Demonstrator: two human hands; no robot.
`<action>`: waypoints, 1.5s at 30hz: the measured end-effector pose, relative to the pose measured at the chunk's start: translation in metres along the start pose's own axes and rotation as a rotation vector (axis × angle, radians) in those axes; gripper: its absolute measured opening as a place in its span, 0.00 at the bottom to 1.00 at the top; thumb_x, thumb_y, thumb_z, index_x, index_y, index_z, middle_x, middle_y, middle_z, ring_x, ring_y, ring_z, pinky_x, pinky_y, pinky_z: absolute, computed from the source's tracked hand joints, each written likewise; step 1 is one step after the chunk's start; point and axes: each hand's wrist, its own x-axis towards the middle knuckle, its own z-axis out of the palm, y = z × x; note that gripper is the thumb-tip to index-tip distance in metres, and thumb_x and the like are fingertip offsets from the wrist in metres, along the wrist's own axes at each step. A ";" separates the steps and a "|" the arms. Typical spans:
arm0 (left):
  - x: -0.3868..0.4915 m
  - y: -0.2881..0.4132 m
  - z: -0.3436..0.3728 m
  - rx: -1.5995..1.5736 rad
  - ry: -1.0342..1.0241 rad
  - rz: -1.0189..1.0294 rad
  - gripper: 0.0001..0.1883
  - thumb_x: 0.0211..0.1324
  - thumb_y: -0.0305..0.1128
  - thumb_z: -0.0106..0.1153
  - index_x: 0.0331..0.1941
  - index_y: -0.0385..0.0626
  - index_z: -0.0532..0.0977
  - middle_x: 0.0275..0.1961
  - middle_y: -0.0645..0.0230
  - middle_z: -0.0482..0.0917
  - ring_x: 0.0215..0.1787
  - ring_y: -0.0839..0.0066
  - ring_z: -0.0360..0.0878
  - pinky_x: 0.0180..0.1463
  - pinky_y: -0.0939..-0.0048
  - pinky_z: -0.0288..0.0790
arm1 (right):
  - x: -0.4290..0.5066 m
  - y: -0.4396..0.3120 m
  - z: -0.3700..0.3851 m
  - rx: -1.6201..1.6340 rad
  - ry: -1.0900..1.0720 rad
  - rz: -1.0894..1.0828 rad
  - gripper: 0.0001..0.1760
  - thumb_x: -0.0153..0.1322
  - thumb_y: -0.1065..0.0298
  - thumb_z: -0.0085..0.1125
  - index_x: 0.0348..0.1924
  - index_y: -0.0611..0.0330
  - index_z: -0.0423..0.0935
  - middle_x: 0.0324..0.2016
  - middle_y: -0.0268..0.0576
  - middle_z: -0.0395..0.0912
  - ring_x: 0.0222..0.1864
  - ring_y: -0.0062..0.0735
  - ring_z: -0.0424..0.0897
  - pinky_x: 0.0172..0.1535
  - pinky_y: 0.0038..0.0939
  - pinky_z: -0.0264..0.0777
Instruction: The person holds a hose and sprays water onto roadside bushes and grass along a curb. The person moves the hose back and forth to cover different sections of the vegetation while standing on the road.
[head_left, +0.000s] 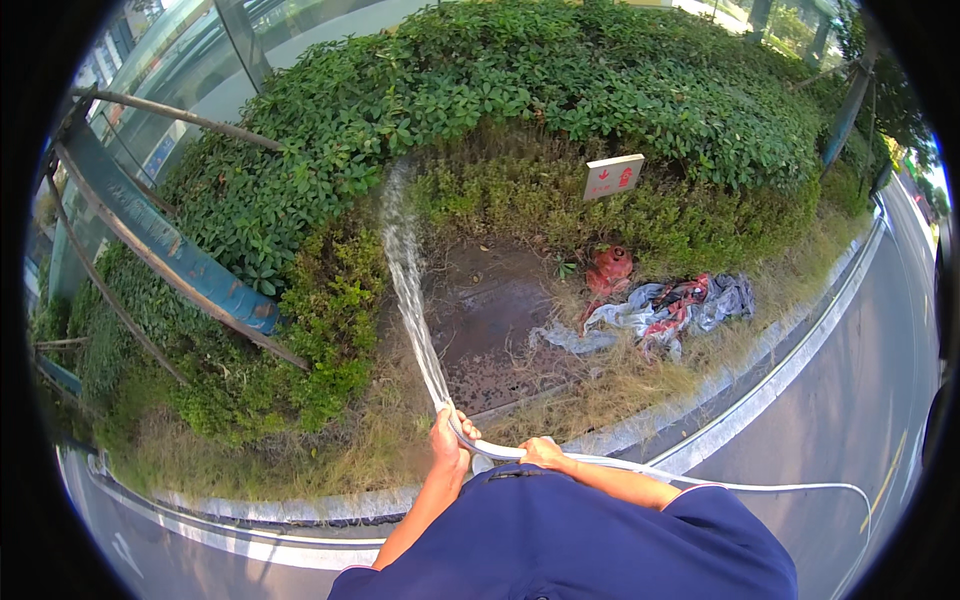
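My left hand (453, 435) grips the front end of a pale hose (499, 451), close to its mouth. Farther back on the same hose, my right hand (541, 453) is closed around it near my waist. A jet of water (409, 277) leaves the hose and reaches up and forward to the edge of the green hedge (322, 142). Behind my right arm the hose trails over the kerb and onto the road. Whether the hose end bears a nozzle cannot be told, as my fingers cover it.
Ahead lies a dark, wet-looking ground plate (487, 322). Right of it are a red hydrant (610, 270), crumpled plastic sheeting (675, 307) and a small sign (613, 177). Wooden props surround a wrapped tree trunk (165, 232) at left. The kerb (772, 337) borders the road.
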 end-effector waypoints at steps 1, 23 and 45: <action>0.001 -0.001 0.000 -0.011 0.001 -0.018 0.17 0.66 0.47 0.47 0.30 0.45 0.68 0.17 0.67 0.67 0.17 0.70 0.66 0.28 0.65 0.66 | -0.002 0.001 -0.003 0.007 -0.009 0.008 0.24 0.57 0.54 0.57 0.45 0.49 0.83 0.40 0.51 0.83 0.45 0.48 0.82 0.49 0.41 0.73; 0.026 -0.051 0.072 0.314 -0.187 -0.265 0.18 0.65 0.48 0.45 0.29 0.45 0.69 0.17 0.69 0.66 0.16 0.71 0.64 0.25 0.66 0.65 | -0.048 0.053 -0.012 0.262 0.137 0.169 0.24 0.58 0.54 0.59 0.47 0.47 0.83 0.40 0.50 0.83 0.46 0.49 0.81 0.49 0.43 0.72; 0.013 -0.046 0.026 0.089 0.024 -0.050 0.18 0.66 0.46 0.47 0.31 0.43 0.70 0.19 0.67 0.71 0.17 0.72 0.69 0.25 0.68 0.68 | -0.005 0.065 -0.004 0.011 0.037 0.030 0.23 0.57 0.52 0.59 0.42 0.50 0.84 0.33 0.53 0.83 0.39 0.51 0.83 0.43 0.42 0.74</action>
